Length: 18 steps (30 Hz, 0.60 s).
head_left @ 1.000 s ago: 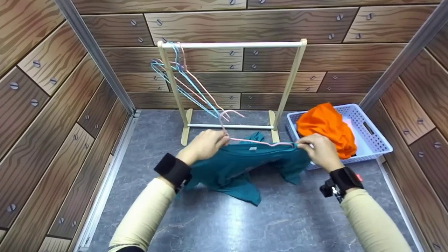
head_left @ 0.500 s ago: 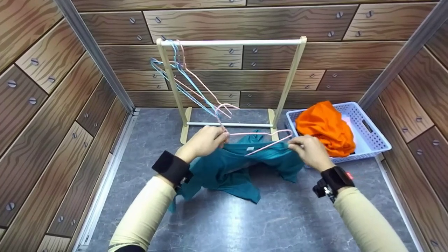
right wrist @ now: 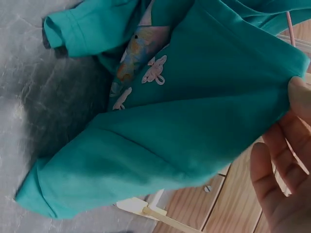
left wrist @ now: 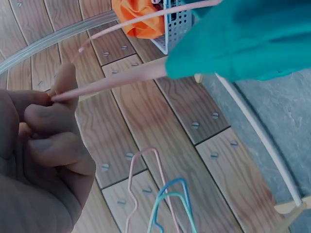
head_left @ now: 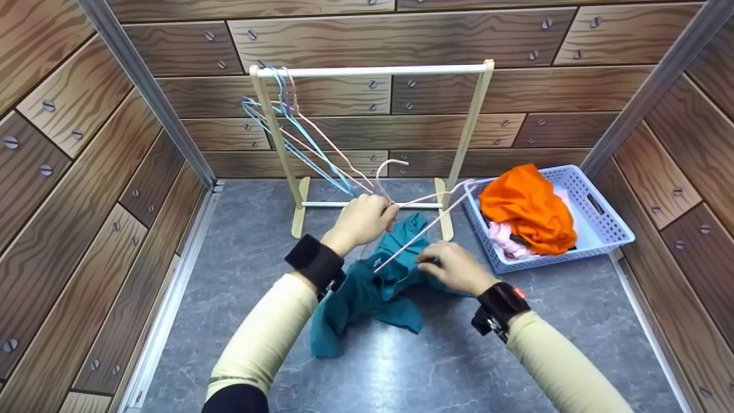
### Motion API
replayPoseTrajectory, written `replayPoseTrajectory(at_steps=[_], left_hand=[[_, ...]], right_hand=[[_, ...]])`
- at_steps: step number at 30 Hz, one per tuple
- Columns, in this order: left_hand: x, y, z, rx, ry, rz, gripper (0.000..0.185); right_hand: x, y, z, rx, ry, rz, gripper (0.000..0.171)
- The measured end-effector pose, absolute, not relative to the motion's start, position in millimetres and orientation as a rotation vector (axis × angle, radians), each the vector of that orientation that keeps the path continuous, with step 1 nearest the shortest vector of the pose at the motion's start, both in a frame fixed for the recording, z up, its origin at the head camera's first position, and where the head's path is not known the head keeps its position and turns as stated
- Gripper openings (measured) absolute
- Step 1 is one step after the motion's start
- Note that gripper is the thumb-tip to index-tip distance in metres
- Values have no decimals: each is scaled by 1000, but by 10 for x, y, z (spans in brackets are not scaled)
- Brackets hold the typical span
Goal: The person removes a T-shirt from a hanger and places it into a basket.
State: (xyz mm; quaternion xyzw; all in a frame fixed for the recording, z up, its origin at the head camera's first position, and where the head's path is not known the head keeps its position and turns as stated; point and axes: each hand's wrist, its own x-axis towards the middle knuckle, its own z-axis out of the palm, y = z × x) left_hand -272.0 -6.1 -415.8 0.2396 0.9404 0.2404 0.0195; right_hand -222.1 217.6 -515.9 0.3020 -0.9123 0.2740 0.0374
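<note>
Near the base of its hook, my left hand (head_left: 364, 221) grips a pink hanger (head_left: 427, 228), which is tilted with its right end raised. A teal shirt (head_left: 361, 304) hangs bunched below, its lower part on the floor. In the left wrist view the pink hanger (left wrist: 114, 82) runs into the teal cloth (left wrist: 252, 39). My right hand (head_left: 459, 267) holds the shirt by its edge near the neckline. Pale pink appliqué (right wrist: 154, 71) shows on the shirt (right wrist: 194, 131) in the right wrist view, with thumb and fingers at the cloth's edge. Part of the hanger is hidden by the shirt.
Behind the hands stands a wooden rack (head_left: 373, 71) with several blue and pink hangers (head_left: 312, 135) at its left end. At right, a lavender basket (head_left: 610, 226) holds orange cloth (head_left: 530, 209) and pink cloth (head_left: 507, 241). Wood-patterned walls enclose the grey floor (head_left: 241, 258).
The hanger's right end has come out of the neckline and swung up and back. My left hand has moved right and up; my right hand has moved left and down with the shirt's edge.
</note>
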Motion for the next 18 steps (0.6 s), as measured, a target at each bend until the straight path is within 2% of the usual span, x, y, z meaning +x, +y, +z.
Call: replayPoseTrajectory(at_steps=[5,9,12,15,18], left_hand=[[-2765,15,-4193,693,2930,728,39],[-2775,36,-4210,686,2927,764,40],[-2786,42,-4226,646,2896,851,40],[-2807,65,-4251,602,2861,923,41],[-2836,101,-4286,575,2865,940,40]], right_hand=[[-2198,2129,-5243,991,-2840,829,12],[-2157,2125,-5303,939,-2916,875,13],[-2128,2064,-5354,922,-2961,914,20],[-2089,1937,-5402,1002,-2971,948,30],[-2030,1805,-5436,1103,-2968,936,30]])
